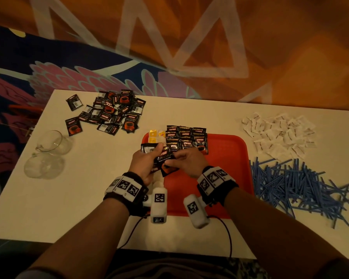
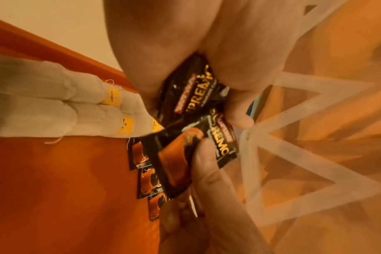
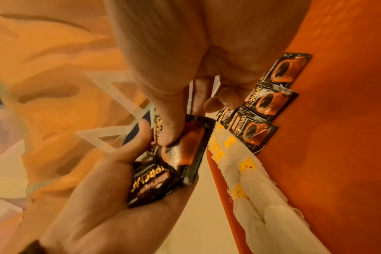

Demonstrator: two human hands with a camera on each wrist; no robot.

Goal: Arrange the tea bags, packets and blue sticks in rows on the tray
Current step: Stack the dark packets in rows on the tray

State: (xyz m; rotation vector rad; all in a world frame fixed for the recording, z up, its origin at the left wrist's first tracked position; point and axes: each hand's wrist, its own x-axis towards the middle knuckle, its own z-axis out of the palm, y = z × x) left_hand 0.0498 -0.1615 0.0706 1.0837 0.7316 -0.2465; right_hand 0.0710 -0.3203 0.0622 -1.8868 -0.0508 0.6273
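Wrists: both of my forearms reach in over the near edge of the white table (image 1: 89,198), each with a marker-covered band.
Left hand (image 1: 144,160): I see it curled round a small stack of black coffee packets (image 1: 163,158), thumb on top, held above the tray's left side.
Right hand (image 1: 186,161): its thumb and fingertips pinch the front packet (image 2: 185,154) of that stack; the two hands are together on the same bundle.
Tray (image 1: 220,178): red, in front of me at the table's middle.
Packet rows (image 1: 186,140): black packets lie overlapped in columns at the tray's far edge.
Tea bags (image 2: 54,106): white, with yellow tags, lined along the tray's left side, just beside the packet rows.
Loose packets (image 1: 107,113): a scattered heap at the far left of the table.
White sachets (image 1: 278,133): a heap at the far right.
Blue sticks (image 1: 296,184): a tangled pile right of the tray.
Glass cups (image 1: 48,152): two, near the left edge.
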